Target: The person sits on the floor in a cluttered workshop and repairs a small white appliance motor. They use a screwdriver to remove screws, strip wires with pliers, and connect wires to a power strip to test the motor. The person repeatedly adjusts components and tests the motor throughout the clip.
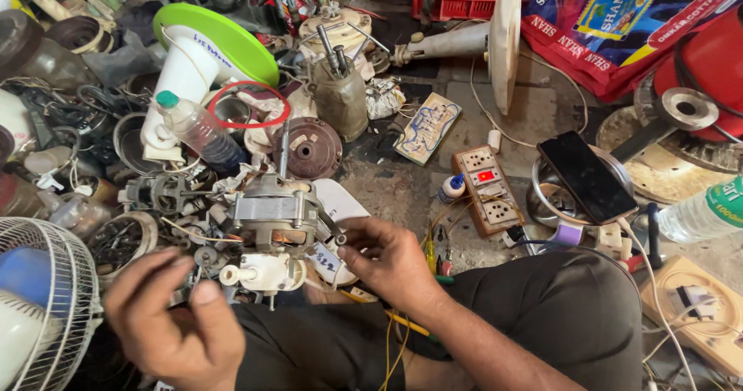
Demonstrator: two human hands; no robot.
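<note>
The grey metal fan motor with its white plastic gearbox (pixel 271 232) is sitting before the knees; the right hand (pixel 387 259) is pinching something at its side, probably wiring, while the left hand (pixel 174 325) is hovering loosely curled, empty. Steadying the housing looks needed next.

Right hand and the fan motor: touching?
Touching. The head view shows the right hand's fingertips pinching at the fan motor's right edge, no gap visible.

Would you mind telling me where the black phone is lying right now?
In the head view, the black phone lies right of centre, screen up across the rim of a steel bowl, just right of the switch-and-socket board and beyond the person's right knee.
</note>
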